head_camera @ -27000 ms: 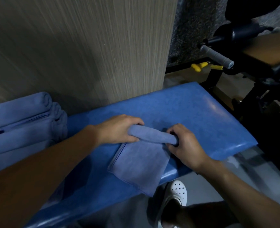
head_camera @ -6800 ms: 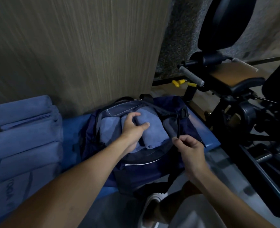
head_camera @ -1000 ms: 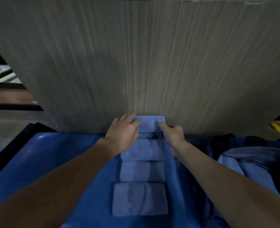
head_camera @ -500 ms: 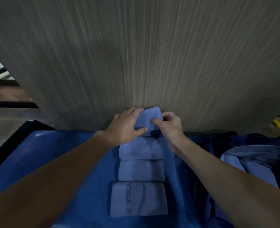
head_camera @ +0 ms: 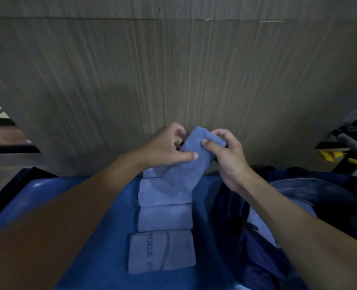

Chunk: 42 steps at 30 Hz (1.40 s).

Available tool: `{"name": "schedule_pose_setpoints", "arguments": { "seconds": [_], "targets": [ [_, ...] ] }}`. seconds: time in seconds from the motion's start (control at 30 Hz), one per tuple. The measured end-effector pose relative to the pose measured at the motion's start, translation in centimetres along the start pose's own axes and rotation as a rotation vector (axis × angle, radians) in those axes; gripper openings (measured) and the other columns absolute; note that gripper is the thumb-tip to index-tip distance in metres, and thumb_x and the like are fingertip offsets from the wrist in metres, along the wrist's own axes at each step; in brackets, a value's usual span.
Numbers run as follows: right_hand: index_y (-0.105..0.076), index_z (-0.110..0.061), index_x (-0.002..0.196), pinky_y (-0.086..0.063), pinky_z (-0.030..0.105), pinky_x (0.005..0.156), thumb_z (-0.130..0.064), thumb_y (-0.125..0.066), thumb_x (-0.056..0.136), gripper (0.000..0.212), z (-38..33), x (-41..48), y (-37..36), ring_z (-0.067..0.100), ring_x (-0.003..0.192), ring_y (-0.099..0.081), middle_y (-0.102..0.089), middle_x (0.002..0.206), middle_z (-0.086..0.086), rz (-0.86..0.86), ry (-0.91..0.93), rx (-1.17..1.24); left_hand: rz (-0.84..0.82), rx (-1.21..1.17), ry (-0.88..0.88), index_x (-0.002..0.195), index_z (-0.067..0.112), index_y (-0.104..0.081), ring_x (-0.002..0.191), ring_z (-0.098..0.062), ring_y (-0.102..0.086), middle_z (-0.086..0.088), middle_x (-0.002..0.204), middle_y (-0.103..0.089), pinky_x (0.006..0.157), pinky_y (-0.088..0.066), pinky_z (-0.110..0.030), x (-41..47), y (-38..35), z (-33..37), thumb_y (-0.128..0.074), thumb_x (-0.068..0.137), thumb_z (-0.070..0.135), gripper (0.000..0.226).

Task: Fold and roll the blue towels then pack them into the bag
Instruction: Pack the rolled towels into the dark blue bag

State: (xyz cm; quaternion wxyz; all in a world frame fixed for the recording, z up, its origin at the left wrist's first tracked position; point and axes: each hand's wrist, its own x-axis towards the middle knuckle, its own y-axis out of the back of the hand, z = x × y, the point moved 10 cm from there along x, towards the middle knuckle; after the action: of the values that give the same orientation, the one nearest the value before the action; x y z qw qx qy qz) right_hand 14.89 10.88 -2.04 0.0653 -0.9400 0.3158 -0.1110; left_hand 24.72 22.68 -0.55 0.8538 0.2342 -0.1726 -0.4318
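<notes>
Between fingers [head_camera: 207, 142] (seemingly a pinch), blue towel [head_camera: 184, 172]

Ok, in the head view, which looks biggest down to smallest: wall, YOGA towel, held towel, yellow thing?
1. wall: by far biggest.
2. YOGA towel and held towel: about alike; YOGA one is nearer the camera, so I can't rank them.
3. yellow thing: smallest.

Three folded towels [head_camera: 165, 217] are lying in a row, one lifted towel [head_camera: 186, 170] is hanging between the left hand [head_camera: 163, 149] and the right hand [head_camera: 230, 158], and one bag [head_camera: 230, 208] is sitting beside.
</notes>
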Motion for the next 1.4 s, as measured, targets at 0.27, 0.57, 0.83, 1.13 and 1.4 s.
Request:
{"name": "schedule_pose_setpoints", "arguments": {
  "seconds": [0.27, 0.57, 0.83, 1.13, 1.4],
  "targets": [
    [-0.056, -0.017, 0.088, -0.046, 0.045, 0.08, -0.018, -0.068, 0.081, 0.013, -4.3, -2.9, 6.5, 0.027, 0.087, -0.055, -0.057, 0.092, 0.013, -0.051, -0.039, 0.21, -0.125, -0.43, 0.049, 0.117, 0.012, -0.059, 0.104, -0.02, -0.068, -0.006, 0.111, -0.071, 0.088, -0.055, -0.04, 0.1, -9.5, 5.6, -0.084, 0.067, 0.032, 0.06],
    [-0.062, -0.002, 0.12, -0.055, 0.048, 0.091, -0.04, -0.057, 0.095, 0.046, -3.7, -7.9, 17.7, 0.033, 0.103, -0.068, -0.07, 0.113, 0.018, 0.079, -0.281, 0.042, -0.139, -0.699, 0.173, 0.119, 0.01, -0.056, 0.097, -0.026, -0.071, -0.01, 0.108, -0.073, 0.086, -0.057, -0.044, 0.2, -21.0, 10.1, -0.075, 0.083, 0.015, 0.041],
    [-0.065, -0.005, 0.112, -0.057, 0.04, 0.076, -0.035, -0.065, 0.091, 0.037, -3.9, -10.3, 27.1, 0.029, 0.091, -0.07, -0.072, 0.104, 0.014, 0.297, -0.219, -0.179, -0.195, -0.737, 0.385, 0.111, 0.006, -0.068, 0.092, -0.028, -0.073, -0.012, 0.098, -0.075, 0.089, -0.056, -0.046, 0.0, -30.0, 10.0, -0.078, 0.081, 0.024, 0.036],
    [-0.038, -0.034, 0.138, -0.045, 0.038, 0.091, -0.022, -0.079, 0.079, 0.073, -3.2, -13.8, 38.9, 0.024, 0.115, -0.042, -0.038, 0.122, 0.005, 0.48, -0.281, -0.818, -0.181, -0.615, 0.677, 0.114, 0.011, -0.061, 0.085, -0.024, -0.073, -0.007, 0.098, -0.075, 0.076, -0.06, -0.038, -0.9, -37.0, 2.4, -0.085, 0.07, 0.035, 0.056],
    [-0.051, -0.022, 0.126, -0.057, 0.047, 0.078, -0.03, -0.079, 0.079, 0.055, -1.0, -12.4, 38.7, 0.024, 0.086, -0.068, -0.068, 0.094, 0.011, 0.502, -0.238, -0.662, -0.038, -0.602, 0.649, 0.118, 0.01, -0.051, 0.093, -0.026, -0.067, -0.009, 0.107, -0.067, 0.086, -0.057, -0.041, 1.6, -37.9, 2.9, -0.082, 0.074, 0.033, 0.059]
  ]
}}
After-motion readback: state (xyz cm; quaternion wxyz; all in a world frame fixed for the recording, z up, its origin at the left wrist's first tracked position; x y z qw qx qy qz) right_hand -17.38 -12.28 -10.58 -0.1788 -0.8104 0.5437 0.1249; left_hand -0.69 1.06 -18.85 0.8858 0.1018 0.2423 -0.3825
